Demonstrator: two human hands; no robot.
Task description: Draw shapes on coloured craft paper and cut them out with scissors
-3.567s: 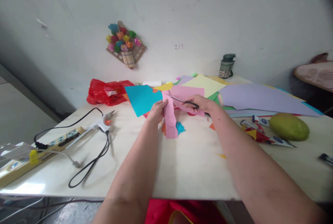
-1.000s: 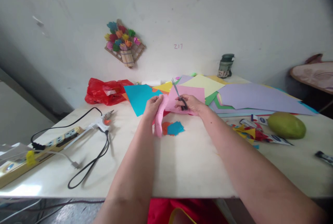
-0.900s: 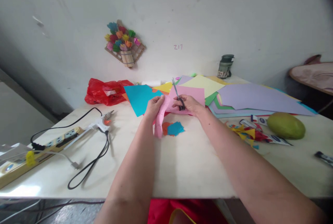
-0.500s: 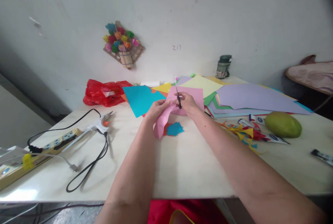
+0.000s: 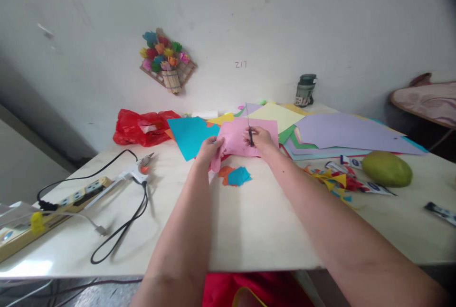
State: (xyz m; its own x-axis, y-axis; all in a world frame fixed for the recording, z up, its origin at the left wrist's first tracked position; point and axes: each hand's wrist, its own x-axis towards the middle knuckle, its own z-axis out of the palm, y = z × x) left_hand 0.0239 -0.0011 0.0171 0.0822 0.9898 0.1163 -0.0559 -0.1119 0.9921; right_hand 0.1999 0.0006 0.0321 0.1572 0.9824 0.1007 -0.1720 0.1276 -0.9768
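My left hand [image 5: 209, 151] pinches a pink paper strip [image 5: 215, 160] between thumb and fingers, its lower end hanging just above the table. In my right hand [image 5: 261, 139] is a pair of scissors [image 5: 251, 135], gripped by the black handles with the blades pointing up and away. Behind both hands lies a pink paper sheet [image 5: 265, 127]. Below the strip, cut blue paper pieces [image 5: 239, 176] rest on the table, partly over orange paper pieces [image 5: 225, 173]. Whether the scissor blades are closed is too small to tell.
Coloured paper sheets [image 5: 327, 131] spread along the back, beside a blue sheet [image 5: 192, 136] and a red plastic bag [image 5: 142, 129]. A glue gun [image 5: 138, 170] and power strip [image 5: 71, 201] lie left. Paper scraps [image 5: 329, 178] and a green fruit [image 5: 386, 169] lie right.
The scissors have swung from pointing left across the strip to pointing upright. The strip has been turned and bunched lower in my left hand, and my right hand has drawn slightly away from it.
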